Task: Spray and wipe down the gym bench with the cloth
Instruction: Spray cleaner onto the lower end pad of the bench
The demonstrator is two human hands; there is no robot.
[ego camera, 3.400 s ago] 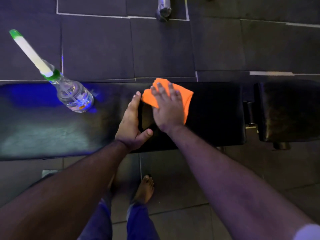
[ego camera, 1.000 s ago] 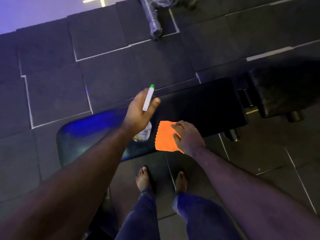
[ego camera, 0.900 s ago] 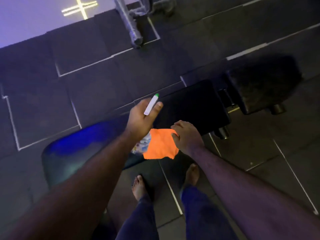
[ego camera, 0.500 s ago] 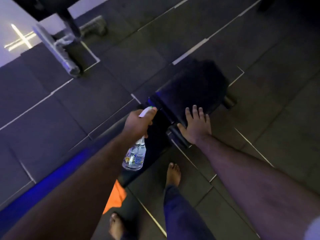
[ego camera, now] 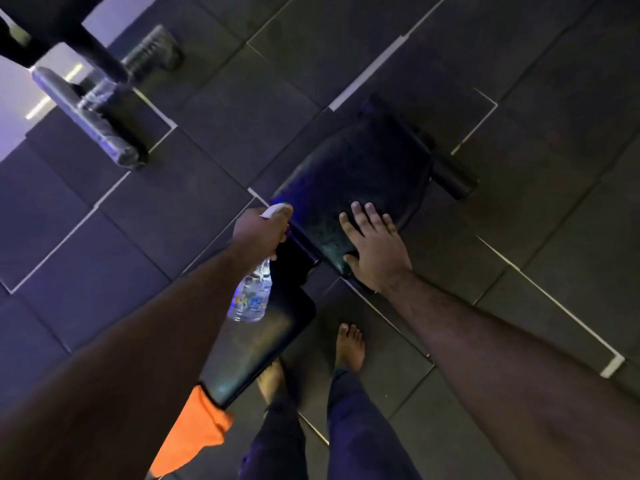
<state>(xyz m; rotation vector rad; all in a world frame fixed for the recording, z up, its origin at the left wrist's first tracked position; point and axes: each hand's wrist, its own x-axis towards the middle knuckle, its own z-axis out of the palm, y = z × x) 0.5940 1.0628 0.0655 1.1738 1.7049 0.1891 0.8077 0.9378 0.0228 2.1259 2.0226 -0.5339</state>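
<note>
The black gym bench runs diagonally: its small seat pad [ego camera: 363, 174] lies at centre, its long pad [ego camera: 256, 351] below left. My left hand [ego camera: 258, 232] grips the top of a clear spray bottle [ego camera: 251, 299], whose white nozzle pokes out by my fingers toward the seat pad. My right hand [ego camera: 375, 247] rests flat and spread on the near edge of the seat pad, holding nothing. The orange cloth [ego camera: 194, 434] hangs over the near edge of the long pad, partly hidden by my left forearm.
A machine's metal foot [ego camera: 86, 123] and black post [ego camera: 93, 53] stand on the floor mats at upper left. A bench leg tube [ego camera: 453, 183] sticks out right of the seat pad. My bare feet [ego camera: 349, 346] stand on the tiles beside the bench.
My right hand left the cloth and moved onto the seat pad. My left hand lifted the bottle off the bench and carried it to the seat pad. My view swung right along the bench.
</note>
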